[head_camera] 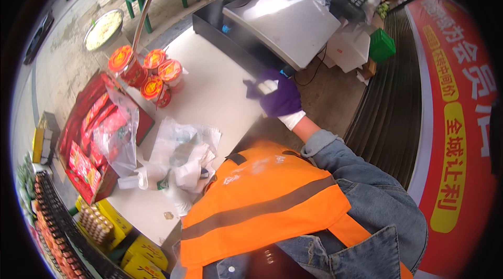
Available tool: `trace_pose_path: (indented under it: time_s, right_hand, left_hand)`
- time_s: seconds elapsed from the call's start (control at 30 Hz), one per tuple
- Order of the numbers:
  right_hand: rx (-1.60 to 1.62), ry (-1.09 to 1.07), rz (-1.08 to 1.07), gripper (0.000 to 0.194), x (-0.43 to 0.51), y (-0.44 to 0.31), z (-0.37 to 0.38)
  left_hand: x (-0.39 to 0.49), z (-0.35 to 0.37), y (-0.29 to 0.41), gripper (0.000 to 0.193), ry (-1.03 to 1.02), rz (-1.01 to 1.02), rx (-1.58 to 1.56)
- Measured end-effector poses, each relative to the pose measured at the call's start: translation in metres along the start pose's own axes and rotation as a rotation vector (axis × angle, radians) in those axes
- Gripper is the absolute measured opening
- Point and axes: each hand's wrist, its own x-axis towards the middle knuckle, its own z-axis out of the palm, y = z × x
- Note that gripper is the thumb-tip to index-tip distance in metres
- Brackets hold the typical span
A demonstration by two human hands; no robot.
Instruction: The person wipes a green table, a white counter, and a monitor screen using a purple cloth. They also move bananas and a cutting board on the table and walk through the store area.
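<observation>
My right hand [279,96], in a purple covering over a white glove, is above the counter's edge beside the black base of a weighing scale [281,21]. Its fingers look curled, with white fingertips showing; blur hides whether anything is in them. What looks like my left hand [178,198], in a white knit glove, sits low among white plastic bags [178,143], partly hidden by the orange apron [259,196]. I cannot make out its grip. The bags lie crumpled on the white counter [220,78].
Several red lidded tubs [156,87] stand at the counter's far left. Nearer is a red carton [141,119] of red packets. Yellow boxes [145,257] and eggs [95,222] sit below left. A basin [104,29] stands beyond the tubs. A red banner [440,196] runs along the right.
</observation>
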Motion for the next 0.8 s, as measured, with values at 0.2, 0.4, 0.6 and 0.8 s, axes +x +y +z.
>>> trace_pose_path:
  time_s: [0.2,0.4,0.6,0.8]
  right_hand:
    - [0.571,-0.020,0.430,0.038,-0.054,0.057,-0.033]
    - [1.261,0.539,0.600,0.046,-0.038,0.101,-0.070]
    - [0.652,0.382,-0.093,0.023,-0.020,0.159,-0.041]
    - [0.068,-0.044,-0.402,0.037,0.007,0.194,-0.032]
  left_hand:
    - [-0.030,0.043,0.032,0.048,-0.018,-0.116,-0.029]
    - [-0.052,0.097,0.039,0.044,0.040,-0.133,0.091]
    - [-0.080,0.162,0.022,0.043,0.010,-0.071,0.295]
    - [-0.117,0.189,-0.003,0.042,0.063,0.021,0.445]
